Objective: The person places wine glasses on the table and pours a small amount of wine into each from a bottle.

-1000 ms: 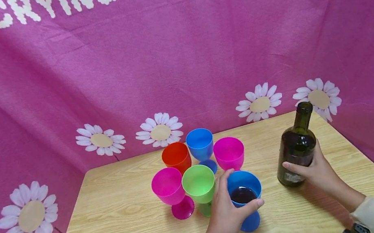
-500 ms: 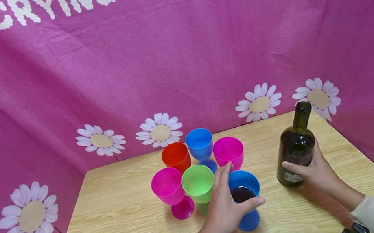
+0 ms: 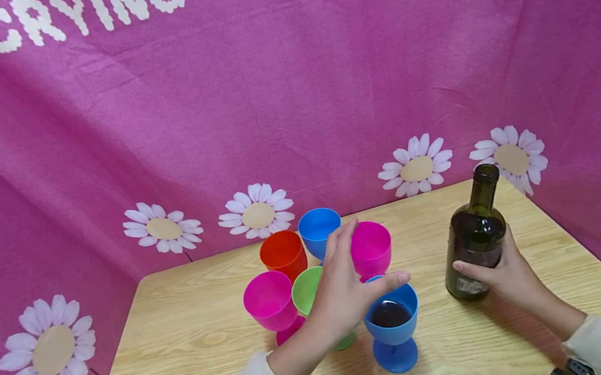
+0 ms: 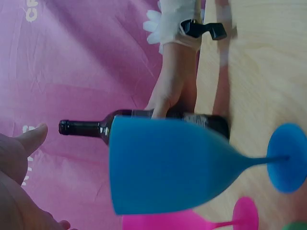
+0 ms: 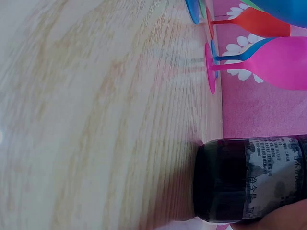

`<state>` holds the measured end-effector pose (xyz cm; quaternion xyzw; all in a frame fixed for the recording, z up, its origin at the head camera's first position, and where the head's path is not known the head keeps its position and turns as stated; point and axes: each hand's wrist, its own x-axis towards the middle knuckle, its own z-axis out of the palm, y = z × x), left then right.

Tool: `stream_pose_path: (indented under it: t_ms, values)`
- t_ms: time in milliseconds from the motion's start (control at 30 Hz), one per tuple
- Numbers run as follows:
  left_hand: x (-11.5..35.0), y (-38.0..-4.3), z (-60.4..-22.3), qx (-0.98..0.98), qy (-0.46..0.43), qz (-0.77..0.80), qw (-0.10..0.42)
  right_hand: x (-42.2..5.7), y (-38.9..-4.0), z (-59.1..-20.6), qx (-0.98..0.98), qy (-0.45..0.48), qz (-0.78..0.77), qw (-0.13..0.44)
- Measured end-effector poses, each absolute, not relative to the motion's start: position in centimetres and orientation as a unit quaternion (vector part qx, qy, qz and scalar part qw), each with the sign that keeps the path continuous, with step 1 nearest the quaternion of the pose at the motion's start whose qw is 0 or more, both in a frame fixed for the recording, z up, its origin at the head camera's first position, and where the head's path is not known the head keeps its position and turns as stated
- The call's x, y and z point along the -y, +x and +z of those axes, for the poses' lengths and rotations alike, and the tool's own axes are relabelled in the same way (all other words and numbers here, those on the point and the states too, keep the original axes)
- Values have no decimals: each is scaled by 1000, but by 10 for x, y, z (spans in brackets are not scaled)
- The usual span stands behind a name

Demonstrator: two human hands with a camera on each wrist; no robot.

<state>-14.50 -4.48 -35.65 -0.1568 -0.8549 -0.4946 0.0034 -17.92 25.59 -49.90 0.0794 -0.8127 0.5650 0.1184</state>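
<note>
My left hand (image 3: 338, 287) hovers above the goblets, fingers extended and thumb spread, holding nothing. Just below its thumb, a blue goblet (image 3: 394, 331) with dark liquid in it stands upright on the table; in the left wrist view the blue goblet (image 4: 172, 165) fills the middle, apart from the hand. The fingers overlap the rim area of a pink goblet (image 3: 372, 248) behind. On the right, my right hand (image 3: 509, 278) grips a dark green wine bottle (image 3: 474, 245) round its body, upright and uncapped. Its printed label (image 5: 273, 167) shows in the right wrist view.
Left of the hand stand a green goblet (image 3: 305, 289), partly covered by it, and another pink goblet (image 3: 269, 302). Behind them are a red goblet (image 3: 283, 253) and a second blue goblet (image 3: 318, 227). A pink cloth (image 3: 289, 116) with daisies surrounds the wooden table (image 3: 186, 359).
My left hand has let go of the front blue goblet and risen up and away from it, toward the goblets behind. The right hand and bottle have stayed in place.
</note>
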Motion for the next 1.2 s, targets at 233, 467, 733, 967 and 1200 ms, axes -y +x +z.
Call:
stream_pose_path:
  t_ms: [233, 467, 733, 967, 1200]
  values:
    - [43, -179, -347, 877, -141, -459, -38, -256, -180, -501, 809, 86, 568, 124]
    - [43, -206, -352, 891, -123, -429, -83, -256, -179, -501, 809, 83, 569, 120]
    - [46, -219, -359, 898, -116, -411, -110, -255, -179, -499, 808, 88, 570, 123]
    - [46, -226, -362, 905, -118, -388, -126, -255, -179, -499, 808, 82, 572, 115]
    - [46, -229, -361, 909, -116, -374, -142, -256, -179, -499, 808, 82, 571, 119]
